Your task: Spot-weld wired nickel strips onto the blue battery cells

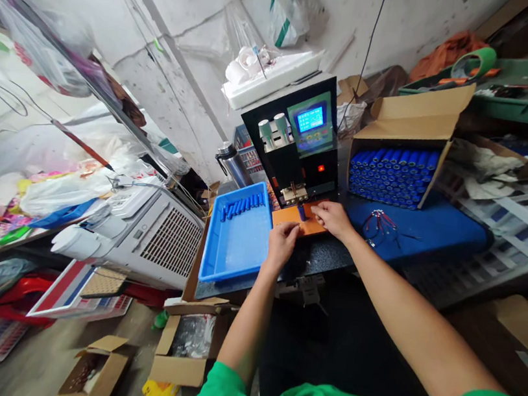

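A spot welder point(286, 142) with a lit screen stands on the bench in front of me. Under its copper-coloured electrodes a blue battery cell point(302, 212) rests on an orange board point(314, 229). My left hand point(282, 243) is just in front of the cell, thumb and fingers pinched together. To the right of the cell, my right hand point(332, 219) is also closed in a pinch. Whatever either hand grips, perhaps a thin strip or wire, is too small to make out.
A blue tray point(233, 262) with a row of battery cells lies at the left. On the right are an open carton point(414, 124) packed with cells and a bundle of red and black wires point(381, 222). A metal flask point(234, 162) stands behind the tray.
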A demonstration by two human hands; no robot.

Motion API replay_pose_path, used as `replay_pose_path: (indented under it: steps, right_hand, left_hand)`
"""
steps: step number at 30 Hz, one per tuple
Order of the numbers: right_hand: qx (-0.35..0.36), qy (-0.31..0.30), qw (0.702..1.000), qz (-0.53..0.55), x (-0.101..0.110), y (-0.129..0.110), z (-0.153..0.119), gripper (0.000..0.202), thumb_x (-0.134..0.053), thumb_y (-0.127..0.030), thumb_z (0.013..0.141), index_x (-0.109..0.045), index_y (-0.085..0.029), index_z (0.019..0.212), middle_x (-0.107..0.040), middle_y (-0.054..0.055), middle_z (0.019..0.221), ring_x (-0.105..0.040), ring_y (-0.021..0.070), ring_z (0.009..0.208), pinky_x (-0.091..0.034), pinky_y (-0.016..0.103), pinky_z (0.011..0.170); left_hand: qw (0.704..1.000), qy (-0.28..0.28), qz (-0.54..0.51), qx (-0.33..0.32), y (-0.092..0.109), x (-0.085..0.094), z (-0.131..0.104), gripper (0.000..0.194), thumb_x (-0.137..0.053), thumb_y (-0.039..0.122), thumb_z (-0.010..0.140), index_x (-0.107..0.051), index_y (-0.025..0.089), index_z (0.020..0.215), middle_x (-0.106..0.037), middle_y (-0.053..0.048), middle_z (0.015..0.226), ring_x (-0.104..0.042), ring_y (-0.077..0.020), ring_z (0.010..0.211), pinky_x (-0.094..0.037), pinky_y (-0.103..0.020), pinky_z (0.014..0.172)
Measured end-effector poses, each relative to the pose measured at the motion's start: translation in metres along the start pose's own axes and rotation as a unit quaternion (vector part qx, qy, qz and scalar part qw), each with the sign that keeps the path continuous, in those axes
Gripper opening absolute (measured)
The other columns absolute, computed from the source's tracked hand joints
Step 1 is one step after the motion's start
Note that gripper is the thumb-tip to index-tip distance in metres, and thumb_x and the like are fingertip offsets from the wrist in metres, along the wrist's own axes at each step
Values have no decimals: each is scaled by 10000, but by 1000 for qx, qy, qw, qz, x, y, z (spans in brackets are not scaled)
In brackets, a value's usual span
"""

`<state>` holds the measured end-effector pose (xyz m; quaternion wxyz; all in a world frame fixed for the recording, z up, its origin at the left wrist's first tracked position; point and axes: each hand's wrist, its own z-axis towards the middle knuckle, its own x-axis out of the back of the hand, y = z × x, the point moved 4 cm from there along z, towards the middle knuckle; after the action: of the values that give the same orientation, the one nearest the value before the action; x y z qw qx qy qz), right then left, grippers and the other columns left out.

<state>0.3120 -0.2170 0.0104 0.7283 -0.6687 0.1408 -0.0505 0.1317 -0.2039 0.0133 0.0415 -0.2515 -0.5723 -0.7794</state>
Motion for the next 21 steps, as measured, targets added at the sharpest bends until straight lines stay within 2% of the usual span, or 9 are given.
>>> replay_pose_path:
  steps: [5,12,21]
  right_hand:
    - [5,-10,1000,-2,0,-1,-2,451,-705,-580,695,-510,-195,565,-451,-33,463,-374,84,411,-258,233,417]
    - [23,-92,995,-38,0,-7,-9,368,-747,-503,659,-657,-149,703,-542,-17,523,-453,105,475,-332,235,463]
    - [38,-79,994,-58,-4,-2,-3,353,-726,-496,644,-643,-153,665,-526,-24,497,-431,102,470,-313,238,462]
  left_hand:
    - [1000,-2,0,2,9,-2,-1,194,-619,339,868,-729,183,833,-758,-50,802,-713,-182,774,-543,-317,793]
    - [996,9,-80,43,20,-15,4,229,-611,365,843,-674,164,752,-724,-50,718,-673,-167,683,-522,-292,690]
    - [997,-3,-52,52,11,-23,18,214,-609,352,795,-660,158,721,-684,-23,684,-596,-134,637,-465,-253,637]
